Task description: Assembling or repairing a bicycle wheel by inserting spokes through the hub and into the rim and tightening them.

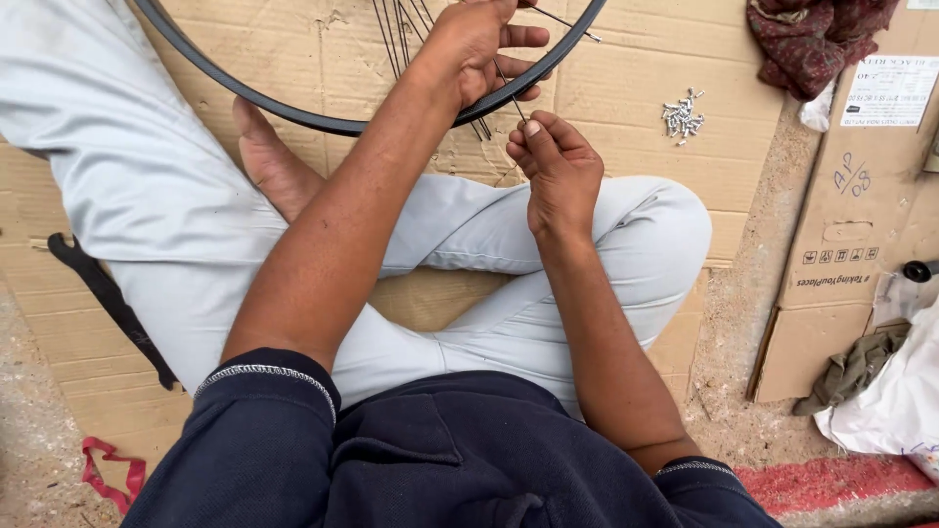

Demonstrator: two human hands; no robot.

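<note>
The person sat cross-legged on flattened brown cardboard, forearms reaching forward over pale grey trousers. The right hand was closed in a pinch, thumb and fingertips gripping the lower end of a thin dark metal spoke. Just beyond it the left hand curled around the black round wheel rim, its fingers also steadying the spoke. The lacing looked only begun: a few spokes hung inside the rim, and farther off, to the right, a small heap of silver spoke nipples lay unused on the cardboard.
</note>
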